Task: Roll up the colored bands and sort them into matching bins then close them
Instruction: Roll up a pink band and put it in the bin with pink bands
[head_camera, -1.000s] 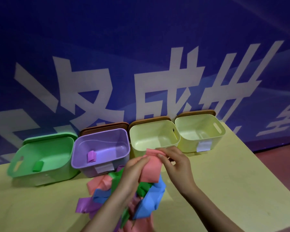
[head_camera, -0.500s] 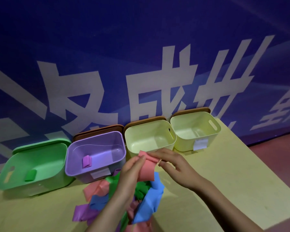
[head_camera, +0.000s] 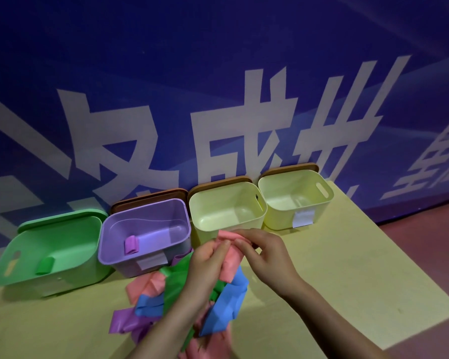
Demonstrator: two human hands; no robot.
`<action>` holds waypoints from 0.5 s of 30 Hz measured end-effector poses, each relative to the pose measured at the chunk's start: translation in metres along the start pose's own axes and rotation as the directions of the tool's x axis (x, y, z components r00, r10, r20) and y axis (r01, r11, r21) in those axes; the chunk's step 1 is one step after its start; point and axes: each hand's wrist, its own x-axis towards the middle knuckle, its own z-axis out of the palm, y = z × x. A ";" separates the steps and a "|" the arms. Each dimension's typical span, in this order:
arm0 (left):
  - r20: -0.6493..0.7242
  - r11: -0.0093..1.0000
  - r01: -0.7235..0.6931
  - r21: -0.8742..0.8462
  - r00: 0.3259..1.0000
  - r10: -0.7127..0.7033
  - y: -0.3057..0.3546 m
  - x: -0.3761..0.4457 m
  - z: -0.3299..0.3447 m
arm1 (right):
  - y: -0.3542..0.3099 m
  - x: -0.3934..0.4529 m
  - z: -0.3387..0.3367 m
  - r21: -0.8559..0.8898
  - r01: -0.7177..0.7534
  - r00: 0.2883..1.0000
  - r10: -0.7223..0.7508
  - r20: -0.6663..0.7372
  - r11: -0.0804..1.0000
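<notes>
Pink band (head_camera: 230, 257): pinched between my left hand (head_camera: 205, 265) and right hand (head_camera: 265, 257), top end curled over at my right fingertips (head_camera: 240, 233), long axis running down and toward me into the loose pile (head_camera: 182, 301) under my wrists; both hands equally near. Beyond my hands, four open bins: green bin (head_camera: 49, 250) far left, one green roll (head_camera: 45, 265); purple bin (head_camera: 144, 233), one purple roll (head_camera: 131, 244); two pale yellow bins (head_camera: 227, 211) (head_camera: 294, 199), nothing inside; nearer one sits directly past my fingertips, likely the pink one's destination
</notes>
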 end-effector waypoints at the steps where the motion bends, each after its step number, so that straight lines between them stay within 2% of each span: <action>1: -0.007 1.000 -0.004 0.008 1.000 0.004 -0.001 -0.001 0.000 | -0.001 -0.002 0.001 -0.027 0.020 1.000 -0.020 -0.014 0.999; 6: 0.007 1.000 0.010 -0.026 1.000 -0.009 -0.001 -0.005 -0.001 | -0.002 -0.012 0.004 -0.077 0.044 0.997 -0.048 -0.055 0.996; 15: 0.073 0.947 0.161 -0.279 0.986 -0.147 0.003 -0.011 -0.001 | 0.016 -0.008 -0.007 -0.145 0.071 0.997 -0.069 0.024 0.987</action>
